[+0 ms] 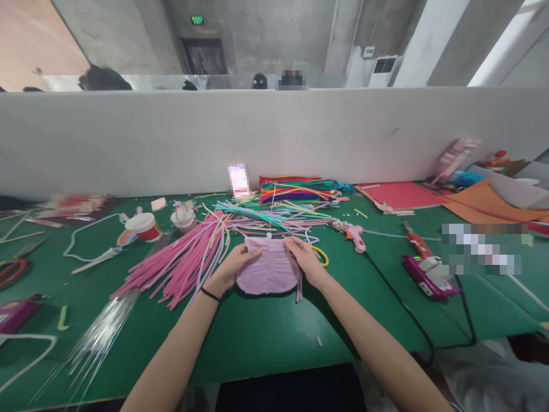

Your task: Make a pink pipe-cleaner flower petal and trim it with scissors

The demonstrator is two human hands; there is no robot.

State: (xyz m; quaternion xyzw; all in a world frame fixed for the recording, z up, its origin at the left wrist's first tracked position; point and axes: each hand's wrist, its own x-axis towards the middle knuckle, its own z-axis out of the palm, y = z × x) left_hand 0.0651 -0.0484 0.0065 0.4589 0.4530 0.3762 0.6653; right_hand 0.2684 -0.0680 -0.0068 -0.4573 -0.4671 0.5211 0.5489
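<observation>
Above the table's near half I hold a lilac fuzzy piece [269,274], which looks built from rows of pipe cleaners, with a flat top edge and a rounded bottom. My left hand [231,268] grips its left side, thumb on the front face. The upper right corner is pinched by my right hand [306,260]. A thin white stem with a small pale knob rises from the top edge. Loose lilac strands hang beside the right hand. Left of the piece spreads a bundle of pink pipe cleaners [184,257]. Further right lies a pink glue gun [355,236].
Multicoloured pipe cleaners [300,189] lie along the white partition [206,137]. A phone [239,180] leans there. Paper cups [150,228], scissors [15,272] and clear sticks [103,326] are on the left. A purple power strip [429,280] with cables and orange paper [489,203] are right.
</observation>
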